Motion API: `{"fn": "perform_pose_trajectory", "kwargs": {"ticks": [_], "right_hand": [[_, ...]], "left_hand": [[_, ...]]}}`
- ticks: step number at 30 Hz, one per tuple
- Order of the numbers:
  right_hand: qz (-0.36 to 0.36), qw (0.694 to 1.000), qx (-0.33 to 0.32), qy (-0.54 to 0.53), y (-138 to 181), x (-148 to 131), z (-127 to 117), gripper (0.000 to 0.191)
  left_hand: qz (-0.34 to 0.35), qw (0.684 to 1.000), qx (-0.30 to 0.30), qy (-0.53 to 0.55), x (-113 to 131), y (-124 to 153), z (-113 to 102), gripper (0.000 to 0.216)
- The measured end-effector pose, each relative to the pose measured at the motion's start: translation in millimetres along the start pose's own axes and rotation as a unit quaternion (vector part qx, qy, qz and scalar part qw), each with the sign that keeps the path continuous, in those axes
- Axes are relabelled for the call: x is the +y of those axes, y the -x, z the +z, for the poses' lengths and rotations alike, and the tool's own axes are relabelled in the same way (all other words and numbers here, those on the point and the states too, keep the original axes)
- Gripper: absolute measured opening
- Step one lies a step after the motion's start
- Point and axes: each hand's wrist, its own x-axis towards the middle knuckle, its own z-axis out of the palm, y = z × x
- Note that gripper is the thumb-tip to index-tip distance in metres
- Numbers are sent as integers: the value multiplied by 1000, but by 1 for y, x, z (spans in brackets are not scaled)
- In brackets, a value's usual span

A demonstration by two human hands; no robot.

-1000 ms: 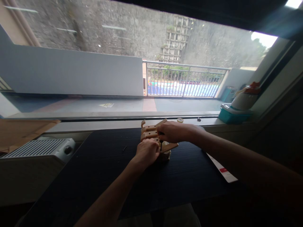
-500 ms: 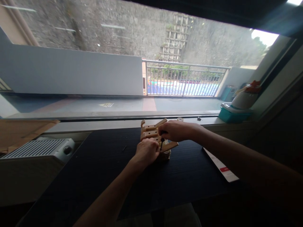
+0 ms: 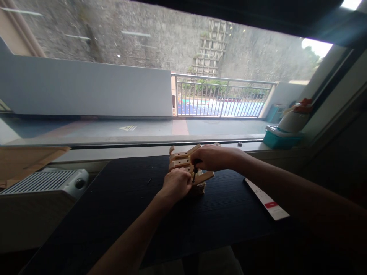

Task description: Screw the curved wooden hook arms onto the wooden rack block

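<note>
Reckoned from the middle of the dark table (image 3: 223, 217), the wooden rack (image 3: 180, 162) sits near one o'clock, close to the window side. The left hand (image 3: 177, 182) is curled over the rack's near left part, seemingly gripping it, though its fingertips are hidden. The right hand (image 3: 210, 157) is clenched around the dark handle of a screwdriver (image 3: 194, 175); the thin shaft leans slightly and runs down to the near slat (image 3: 205, 177) — whether a screw sits beneath the tip is too small to tell.

The rack looks light and stiff, its wood probably dry enough for bare fingers not to slide. Being light, it would likely twist under a turning tool, so the best hold is low on its body, toward its seven o'clock corner, with fingers clear of the tip. The slanted slats, angled out toward two o'clock, look like weaker handholds: pulling there could strain the joints. The screwdriver should stay rigid, but its slim shaft could slip sideways if tilted much — a firm, upright grip on the handle suits it.
</note>
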Motion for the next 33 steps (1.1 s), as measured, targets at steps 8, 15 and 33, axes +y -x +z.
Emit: {"fn": "perform_pose_trajectory", "kwargs": {"ticks": [8,15,33], "right_hand": [[2,1000,21,19,-4,-1,9,20],[-18,1000,20,15,-2,-2,0,20],[29,996,75,25,-3,-3,18,23]], "left_hand": [[4,1000,7,-8,0,0,1,19],[4,1000,-2,6,0,1,-2,17],[-29,1000,-7,3,3,1,-2,18]]}}
